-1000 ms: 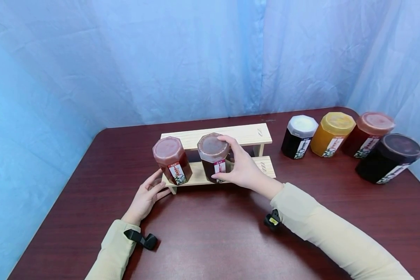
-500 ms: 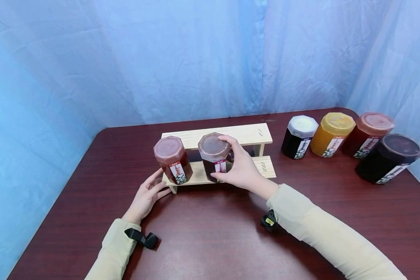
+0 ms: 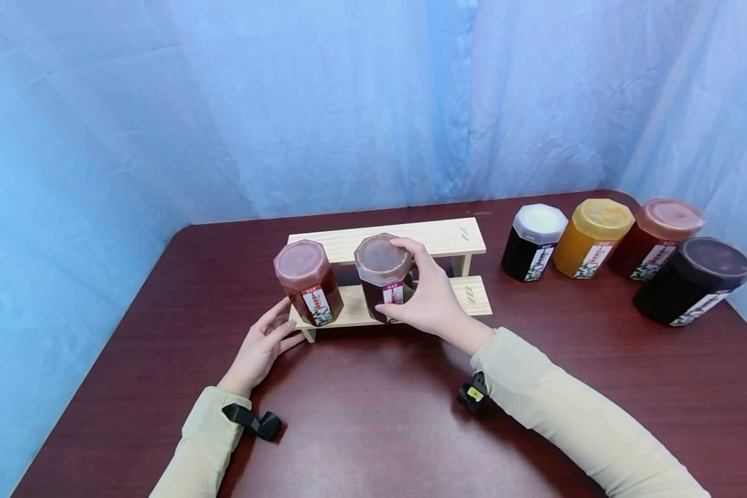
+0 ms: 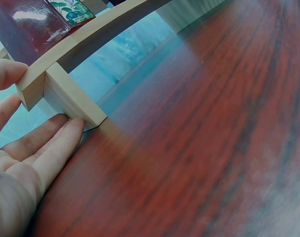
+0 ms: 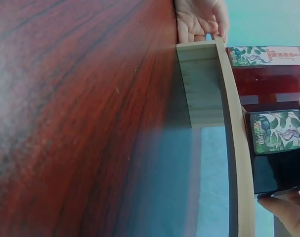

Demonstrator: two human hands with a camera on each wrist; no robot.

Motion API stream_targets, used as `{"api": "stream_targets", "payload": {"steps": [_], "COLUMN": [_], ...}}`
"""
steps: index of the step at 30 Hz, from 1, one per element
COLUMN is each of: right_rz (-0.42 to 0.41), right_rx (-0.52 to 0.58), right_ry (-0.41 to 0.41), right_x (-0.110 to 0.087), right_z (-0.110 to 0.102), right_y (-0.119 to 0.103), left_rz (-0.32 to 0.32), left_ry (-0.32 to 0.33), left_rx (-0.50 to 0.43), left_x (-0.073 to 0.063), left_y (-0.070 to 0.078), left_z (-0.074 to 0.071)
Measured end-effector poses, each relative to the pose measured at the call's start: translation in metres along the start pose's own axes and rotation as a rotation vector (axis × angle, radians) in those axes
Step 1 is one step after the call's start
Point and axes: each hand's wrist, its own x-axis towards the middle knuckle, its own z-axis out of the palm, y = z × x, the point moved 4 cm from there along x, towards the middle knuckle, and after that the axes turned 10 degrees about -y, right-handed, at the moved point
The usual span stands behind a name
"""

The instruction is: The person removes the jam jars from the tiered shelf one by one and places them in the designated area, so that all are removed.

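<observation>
On the lower board of a two-step wooden rack, my right hand grips a dark jam jar from its right side. The jar is upright, with thumb low at the front and fingers near the lid's rim. To its left, a red jam jar with a pinkish lid stands on the same board. My left hand touches the rack's left end. In the left wrist view, two fingertips meet the board's corner and other fairly straight fingers rest against the leg.
Right of the rack stand a dark jar with a white lid, a yellow jar, a red jar and a larger-looking black jar. A blue curtain hangs behind the dark red table.
My right wrist and forearm have shifted slightly left and down. Both hands keep their places, and the jars stay on the board.
</observation>
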Motion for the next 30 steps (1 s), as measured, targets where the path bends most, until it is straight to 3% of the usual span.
{"api": "stream_targets", "payload": {"steps": [13, 25, 30], "right_rz": [-0.014, -0.026, -0.018], "right_rx": [-0.003, 0.050, 0.016], "right_ry": [0.044, 0.063, 0.078], "right_x": [-0.008, -0.014, -0.019], "right_z": [-0.007, -0.022, -0.028], "right_y": [-0.002, -0.008, -0.008], "left_rz": [-0.029, -0.013, -0.009], "left_ry": [0.005, -0.002, 0.009], "left_rx": [0.004, 0.002, -0.004], "left_x": [-0.001, -0.001, -0.001], "left_y": [0.000, 0.001, 0.001], "left_z": [0.001, 0.001, 0.001]}}
